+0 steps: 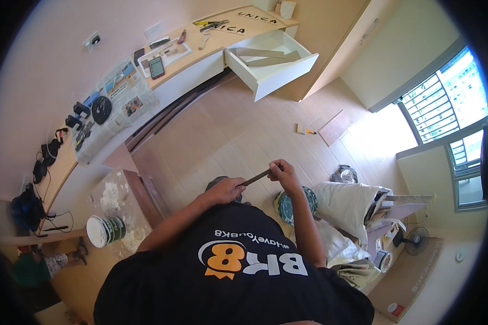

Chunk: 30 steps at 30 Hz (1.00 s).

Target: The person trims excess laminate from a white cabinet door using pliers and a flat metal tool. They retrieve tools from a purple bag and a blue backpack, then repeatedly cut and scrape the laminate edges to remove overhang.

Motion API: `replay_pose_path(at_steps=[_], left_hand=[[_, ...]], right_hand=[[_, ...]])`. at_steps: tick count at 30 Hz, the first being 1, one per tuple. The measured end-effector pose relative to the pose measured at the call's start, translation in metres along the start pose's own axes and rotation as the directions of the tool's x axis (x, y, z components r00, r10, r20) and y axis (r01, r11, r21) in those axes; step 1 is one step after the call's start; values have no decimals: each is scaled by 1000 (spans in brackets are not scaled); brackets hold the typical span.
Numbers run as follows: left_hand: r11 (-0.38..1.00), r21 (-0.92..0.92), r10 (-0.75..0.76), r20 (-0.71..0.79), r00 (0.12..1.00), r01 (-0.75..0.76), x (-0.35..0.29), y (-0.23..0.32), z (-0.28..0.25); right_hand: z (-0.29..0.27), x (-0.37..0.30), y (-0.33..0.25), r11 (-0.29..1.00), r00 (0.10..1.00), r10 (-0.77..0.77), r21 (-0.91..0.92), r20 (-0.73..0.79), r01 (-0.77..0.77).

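Note:
A thin, dark brown strip (256, 177) spans the gap between my two hands, in front of my body and tilted up toward the right. My left hand (228, 189) is closed round its lower left end. At the upper right end, my right hand (283, 176) pinches it between bent fingers. What the strip is made of I cannot make out. Just below my right hand, partly behind that forearm, stands a green patterned bucket (286, 208).
White sacks (341, 206) of scraps stand on the right, near a fan (416, 240). An open drawer (284, 78) juts from the long desk (211, 57) ahead. A white-lidded bucket (98, 232) sits at left. On the floor lie a yellow-and-white item (303, 129) and a flat board (331, 127).

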<state>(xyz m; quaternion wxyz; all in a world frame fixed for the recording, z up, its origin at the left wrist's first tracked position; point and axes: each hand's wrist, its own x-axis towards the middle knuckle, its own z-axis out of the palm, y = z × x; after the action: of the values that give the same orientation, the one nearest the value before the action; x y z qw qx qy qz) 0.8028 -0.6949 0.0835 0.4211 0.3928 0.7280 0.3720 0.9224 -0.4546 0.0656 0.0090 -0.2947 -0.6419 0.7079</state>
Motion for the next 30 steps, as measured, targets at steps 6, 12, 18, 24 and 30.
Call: replay_pose_path(at_steps=[6, 12, 18, 24, 30], left_hand=[[994, -97, -56, -51, 997, 51, 77, -14, -54], [999, -9, 52, 12, 999, -51, 175, -23, -152], [937, 274, 206, 72, 976, -218, 265, -18, -240], [936, 293, 189, 44, 981, -194, 299, -15, -289], [991, 136, -9, -45, 999, 15, 295, -29, -319]], right_hand=[[0, 109, -27, 998, 1000, 15, 65, 14, -16], [-11, 189, -75, 989, 994, 25, 146, -106, -10], [-18, 262, -99, 952, 981, 27, 303, -190, 32], [-4, 339, -118, 908, 975, 61, 418, -213, 35], [28, 405, -150, 926, 990, 82, 375, -115, -33]])
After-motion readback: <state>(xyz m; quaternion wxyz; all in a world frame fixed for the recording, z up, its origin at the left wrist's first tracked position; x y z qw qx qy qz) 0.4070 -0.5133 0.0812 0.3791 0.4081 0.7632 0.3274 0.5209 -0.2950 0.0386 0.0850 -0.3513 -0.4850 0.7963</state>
